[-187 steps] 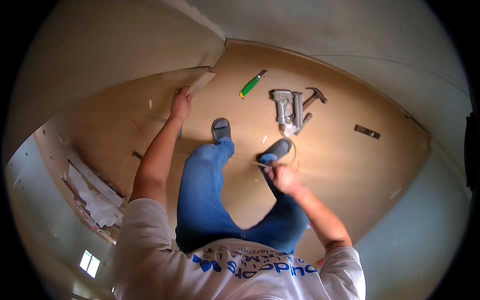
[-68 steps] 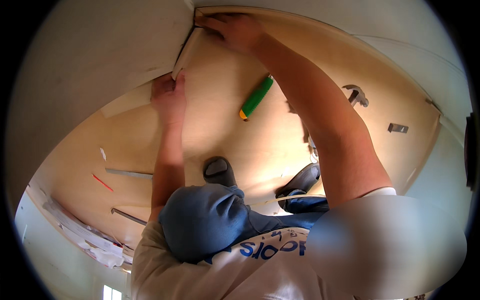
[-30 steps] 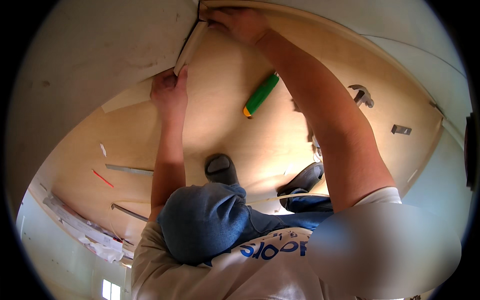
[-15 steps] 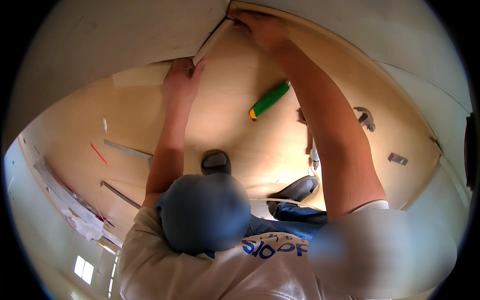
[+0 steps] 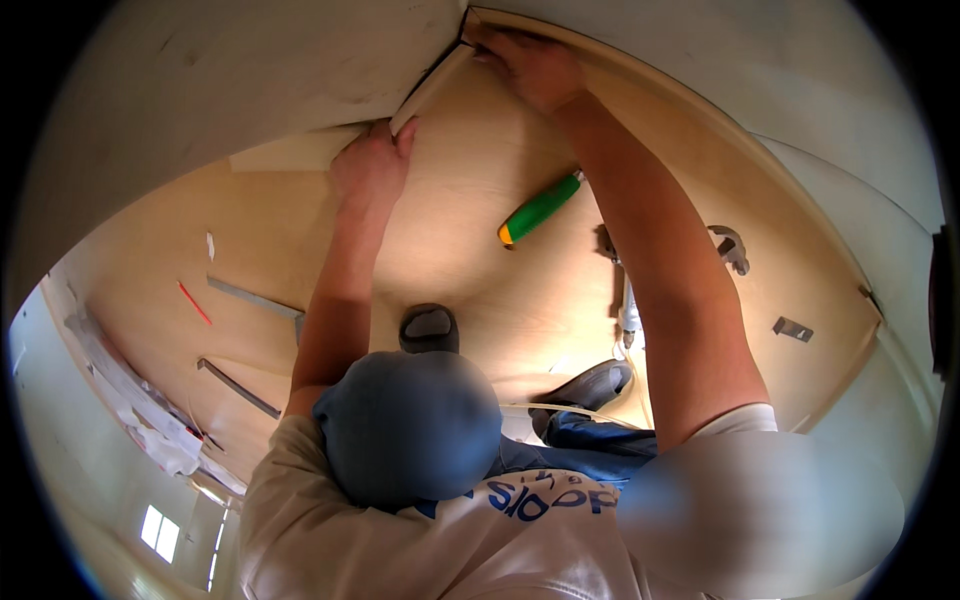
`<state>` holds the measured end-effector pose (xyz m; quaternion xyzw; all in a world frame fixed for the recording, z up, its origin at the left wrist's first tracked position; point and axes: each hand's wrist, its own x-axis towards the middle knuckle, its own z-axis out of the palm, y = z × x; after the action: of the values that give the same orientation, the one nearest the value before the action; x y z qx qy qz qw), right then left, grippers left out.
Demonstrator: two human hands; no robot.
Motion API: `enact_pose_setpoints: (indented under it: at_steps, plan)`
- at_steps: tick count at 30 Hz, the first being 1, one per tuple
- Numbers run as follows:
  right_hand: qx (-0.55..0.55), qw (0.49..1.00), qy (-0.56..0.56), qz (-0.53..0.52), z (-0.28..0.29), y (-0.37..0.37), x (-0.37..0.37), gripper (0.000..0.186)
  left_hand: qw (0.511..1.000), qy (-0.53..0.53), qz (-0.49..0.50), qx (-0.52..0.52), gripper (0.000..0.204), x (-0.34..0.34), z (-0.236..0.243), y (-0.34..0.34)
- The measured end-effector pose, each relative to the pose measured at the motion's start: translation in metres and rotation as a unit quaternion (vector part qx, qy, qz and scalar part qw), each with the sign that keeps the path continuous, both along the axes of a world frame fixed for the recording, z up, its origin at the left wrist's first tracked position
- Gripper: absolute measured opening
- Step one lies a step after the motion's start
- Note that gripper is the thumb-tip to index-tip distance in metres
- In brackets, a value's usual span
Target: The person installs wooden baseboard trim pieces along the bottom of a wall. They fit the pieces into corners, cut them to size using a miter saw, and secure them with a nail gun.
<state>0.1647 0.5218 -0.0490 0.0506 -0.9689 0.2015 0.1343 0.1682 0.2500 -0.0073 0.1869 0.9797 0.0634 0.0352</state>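
Observation:
A narrow pale wood strip (image 5: 432, 88) runs along the lower edge of an upright panel (image 5: 300, 75) toward the far corner. My left hand (image 5: 372, 168) is closed on the strip's near end, thumb on its right side. At the strip's far end, in the corner, my right hand (image 5: 535, 72) presses with fingers bent. Shadow hides its fingertips, so what they grip is unclear. Between my forearms, on the wooden board (image 5: 470, 230), lies a tool with a green handle and yellow end (image 5: 540, 210); its metal end stops near my right arm.
Right of my right forearm shows a claw-shaped metal tool head (image 5: 730, 250), with a small metal plate (image 5: 793, 329) farther right. A hosed tool (image 5: 628, 310) is partly behind that arm. Flat metal bars (image 5: 255, 300) and a red pencil-like stick (image 5: 195, 303) lie left. Shoes (image 5: 430, 327) stand on the board.
The view has shifted slightly. My left hand has moved a little right at the strip's end, its fingers bent more tightly. My right hand stays in the corner.

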Motion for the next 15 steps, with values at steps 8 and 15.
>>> enact_pose_setpoints:
  at_steps: [8, 15]
  plan:
    - [0.003, 1.0, -0.022, -0.004, -0.001, -0.001, 0.001, 0.039, 0.999, 0.01, -0.008, -0.033, 0.055, -0.003, 0.008, 0.004]
    - [-0.119, 0.987, 0.031, -0.108, 0.006, -0.03, 0.016, 0.045, 0.999, 0.021, -0.019, -0.021, 0.06, -0.006, -0.001, 0.001]
